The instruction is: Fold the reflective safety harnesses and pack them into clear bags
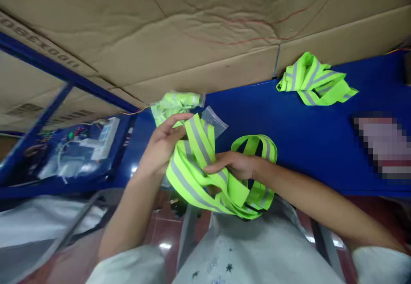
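You are facing upside-down print on the upper-left cardboard (41, 42), its legible part reading "00X380". Darker print on the lower cardboard (75, 116) and faint marks on your shirt (218, 269) are appearing too blurred to read.

Looks like a workshop or small packing/assembly station. You've got a blue flat-topped surface (257, 108) backed by large brown cardboard sheets (208, 57), one with printed black lettering. Blue straight frame bars (67, 93) on your left, with a long white plastic power strip (107, 138) on the blue bench area there. Clear plastic bags of neon-yellow reflective strap (176, 102) sit near the cardboard. Floor is reddish glossy tile (165, 237).
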`<state>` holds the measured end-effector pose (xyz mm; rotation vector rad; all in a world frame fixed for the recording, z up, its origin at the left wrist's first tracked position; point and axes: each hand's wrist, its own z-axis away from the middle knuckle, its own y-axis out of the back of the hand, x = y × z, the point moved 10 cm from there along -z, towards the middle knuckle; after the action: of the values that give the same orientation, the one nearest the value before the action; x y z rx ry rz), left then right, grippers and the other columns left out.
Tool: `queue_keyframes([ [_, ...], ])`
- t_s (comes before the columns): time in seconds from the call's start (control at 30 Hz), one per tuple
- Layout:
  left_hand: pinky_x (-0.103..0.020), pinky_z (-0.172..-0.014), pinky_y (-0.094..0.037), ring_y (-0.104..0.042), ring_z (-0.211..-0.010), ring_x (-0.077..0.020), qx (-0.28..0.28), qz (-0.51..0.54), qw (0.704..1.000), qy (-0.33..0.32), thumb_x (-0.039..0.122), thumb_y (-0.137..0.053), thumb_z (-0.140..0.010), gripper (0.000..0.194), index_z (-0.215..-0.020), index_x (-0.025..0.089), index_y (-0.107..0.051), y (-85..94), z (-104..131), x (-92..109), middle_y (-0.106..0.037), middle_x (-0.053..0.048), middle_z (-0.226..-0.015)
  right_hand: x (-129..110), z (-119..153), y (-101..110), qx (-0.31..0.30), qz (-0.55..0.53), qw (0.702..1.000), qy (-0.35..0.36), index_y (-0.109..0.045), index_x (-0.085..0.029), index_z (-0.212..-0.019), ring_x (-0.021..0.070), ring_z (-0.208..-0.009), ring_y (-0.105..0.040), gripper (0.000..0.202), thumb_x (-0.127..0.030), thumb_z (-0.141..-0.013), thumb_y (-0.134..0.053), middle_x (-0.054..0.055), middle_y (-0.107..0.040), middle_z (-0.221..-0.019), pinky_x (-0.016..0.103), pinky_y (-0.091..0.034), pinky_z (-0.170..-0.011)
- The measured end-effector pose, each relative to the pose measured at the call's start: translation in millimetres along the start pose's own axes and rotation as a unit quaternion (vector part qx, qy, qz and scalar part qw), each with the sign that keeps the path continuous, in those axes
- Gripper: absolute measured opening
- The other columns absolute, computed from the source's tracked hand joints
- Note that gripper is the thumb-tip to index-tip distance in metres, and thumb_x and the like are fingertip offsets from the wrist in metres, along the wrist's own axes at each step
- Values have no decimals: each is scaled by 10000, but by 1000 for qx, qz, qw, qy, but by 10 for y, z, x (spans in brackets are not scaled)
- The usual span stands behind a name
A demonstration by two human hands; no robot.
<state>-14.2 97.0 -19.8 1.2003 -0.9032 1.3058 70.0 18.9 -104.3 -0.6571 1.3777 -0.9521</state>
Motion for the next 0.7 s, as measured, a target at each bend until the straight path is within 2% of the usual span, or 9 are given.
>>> queue_keyframes([
  [0.07,-246,-496,-506,-654,-557,-168,-13,1,1000,22,319,-790,-724,423,-1125,211,-709,65,-27,-81,-717,-15,-745,-26,3,60,37,41,998,-3,-663,-131,-798,132,-556,-615,218,-308,-706,-751,31,-692,-680,252,-517,-576],
  [0.13,-245,-495,-489,-634,-546,-161,-2,-23,1000,9,318,-767,-748,403,-1133,213,-709,170,-54,-106,-688,-6,-715,-118,22,127,84,117,989,19,-683,-137,-832,138,-599,-626,206,-328,-768,-723,39,-711,-736,256,-518,-601],
  [0.23,-224,-445,-384,-490,-439,-115,57,-105,989,-81,304,-704,-818,314,-1120,222,-708,356,-39,-13,-550,43,-574,-383,101,185,171,301,933,101,-721,-171,-1006,193,-887,-690,252,-363,-843,-705,59,-752,-1015,279,-537,-762],
  [0.3,-233,-457,-342,-434,-436,-110,117,-195,956,-184,292,-646,-884,265,-1137,233,-701,427,78,172,-517,50,-564,-525,147,88,185,397,882,172,-695,-195,-1164,236,-1100,-662,331,-360,-878,-683,71,-714,-1222,315,-523,-891],
  [0.4,-276,-607,-426,-580,-601,-154,192,-340,868,-307,283,-599,-947,271,-1200,247,-693,366,347,443,-648,-3,-733,-579,195,14,220,454,833,227,-624,-188,-1295,274,-1162,-651,423,-343,-902,-652,94,-694,-1283,380,-514,-935],
  [0.47,-296,-706,-457,-655,-725,-183,220,-402,820,-343,284,-592,-965,283,-1228,244,-690,283,472,550,-707,-27,-847,-570,213,8,246,457,821,239,-622,-183,-1291,281,-1130,-672,437,-362,-896,-672,92,-717,-1243,397,-518,-928],
  [0.53,-305,-752,-471,-691,-811,-198,227,-431,796,-359,280,-567,-985,294,-1253,239,-679,205,530,612,-743,-44,-954,-565,214,-40,242,444,824,256,-636,-202,-1279,278,-1140,-672,476,-401,-857,-733,77,-720,-1248,393,-521,-941],
  [0.63,-328,-808,-494,-715,-968,-226,226,-453,786,-354,278,-529,-1009,316,-1299,263,-655,114,553,656,-745,-61,-1136,-581,215,-88,233,416,834,277,-621,-256,-1320,274,-1189,-651,635,-444,-755,-840,53,-697,-1302,385,-526,-960],
  [0.7,-342,-830,-505,-709,-1021,-241,216,-447,799,-339,298,-536,-1012,316,-1305,286,-656,75,559,672,-736,-59,-1151,-592,218,-72,248,415,828,283,-587,-261,-1371,286,-1215,-637,766,-448,-692,-887,64,-676,-1340,399,-525,-977],
])
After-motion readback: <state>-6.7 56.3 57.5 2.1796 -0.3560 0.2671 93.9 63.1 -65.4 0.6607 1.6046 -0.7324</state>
